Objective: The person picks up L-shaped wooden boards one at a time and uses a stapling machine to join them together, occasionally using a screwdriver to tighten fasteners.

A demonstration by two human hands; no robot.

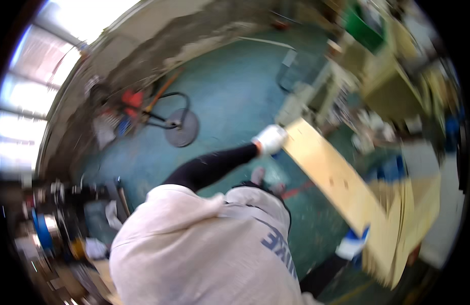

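A long, pale wooden board [331, 170] slants across the right side, from the middle down to the lower right. My left hand [271, 140], in a white glove, is closed on its far left end. At the near end, my right hand [353, 245], in a white and blue glove, grips the board's edge; some of its fingers are hidden. Beneath and beside that end stands a stack of similar wooden boards [415, 208]. Motion blurs the picture, so finger detail is soft.
Green-painted machinery [397, 86] and a green bin [364, 25] stand at the far right. On the blue-green floor [219, 76] rests a round grey disc [182, 127] with a bent black tube. Cluttered equipment [57, 218] fills the left, below bright windows [29, 107].
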